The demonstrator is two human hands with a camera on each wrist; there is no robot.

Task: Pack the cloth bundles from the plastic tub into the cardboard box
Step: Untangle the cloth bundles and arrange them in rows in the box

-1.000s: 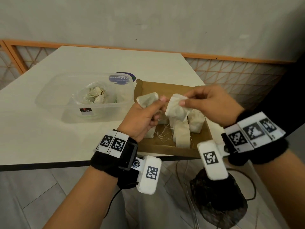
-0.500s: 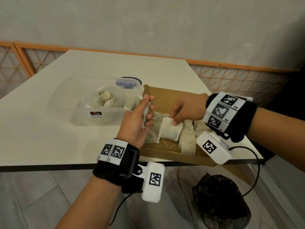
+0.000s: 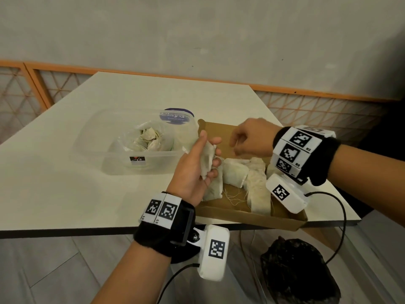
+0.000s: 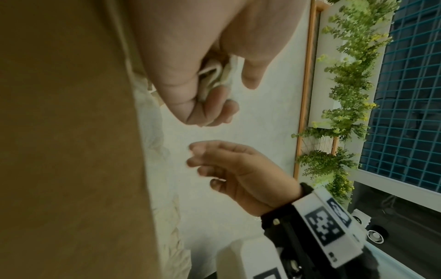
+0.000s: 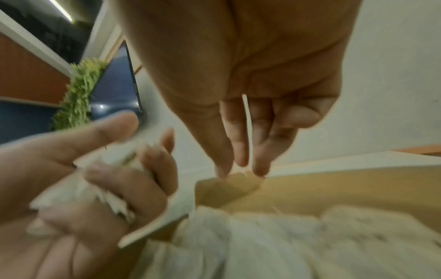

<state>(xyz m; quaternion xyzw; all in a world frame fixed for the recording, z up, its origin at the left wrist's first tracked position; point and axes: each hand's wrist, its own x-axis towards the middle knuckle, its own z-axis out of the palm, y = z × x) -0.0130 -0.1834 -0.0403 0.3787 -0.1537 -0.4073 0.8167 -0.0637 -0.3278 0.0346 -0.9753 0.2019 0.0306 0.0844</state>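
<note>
My left hand [image 3: 208,145] grips a pale cloth bundle [image 3: 206,163] upright, just above the left edge of the cardboard box [image 3: 219,132]. The left wrist view shows the fingers curled round the bundle [image 4: 214,75]. Above the middle of the box hovers my right hand [image 3: 235,145], fingers loosely bent and holding no bundle. A thin thread [image 5: 247,122] runs between its fingers. Several bundles [image 3: 233,174] lie side by side in the box. Left of the box stands the clear plastic tub [image 3: 105,159], with more bundles [image 3: 149,139] inside a plastic bag.
The box sits at the near right corner of the white table [image 3: 65,194], overhanging the front edge. A blue-labelled lid [image 3: 175,116] leans at the tub's far right. A dark bag [image 3: 295,270] and cables lie on the floor below. An orange railing [image 3: 306,91] runs behind.
My right hand set its bundle down among those in the box, let go and lifted away empty. The left hand keeps hold of its own bundle.
</note>
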